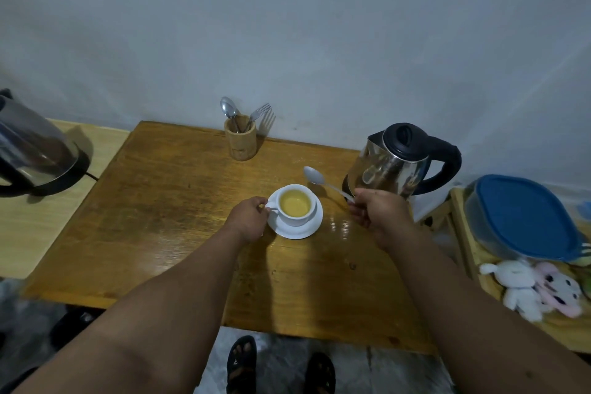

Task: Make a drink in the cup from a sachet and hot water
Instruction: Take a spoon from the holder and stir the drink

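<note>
Head view: worn wooden table (179,201) w/ cup (295,205) against grey wall (287,25)

Head view: the left hand (250,218) pinches the handle of a white cup (295,205) of yellow drink on its saucer (295,231), while the right hand (377,213) holds a spoon (323,183) raised just beyond the cup, with a steel kettle (396,163) behind the right hand on the wooden surface (166,201).
</note>
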